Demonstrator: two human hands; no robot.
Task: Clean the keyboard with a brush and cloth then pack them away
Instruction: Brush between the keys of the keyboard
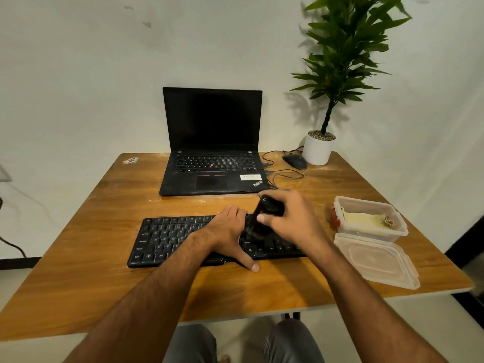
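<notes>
A black keyboard (167, 239) lies across the middle of the wooden table (78, 279). My left hand (227, 231) rests flat on its middle keys, fingers straight and thumb stretched toward the front edge. My right hand (290, 218) grips a black brush (260, 218) that points down onto the keys at the keyboard's right part; the bristle end is blurred. A pale yellow cloth (364, 218) lies inside a clear plastic box (372, 231) to the right.
The box's clear lid (377, 260) lies in front of it near the table's right edge. An open black laptop (212, 158) stands behind the keyboard. A wired mouse (294, 161) and a white-potted plant (318, 149) sit at the back right.
</notes>
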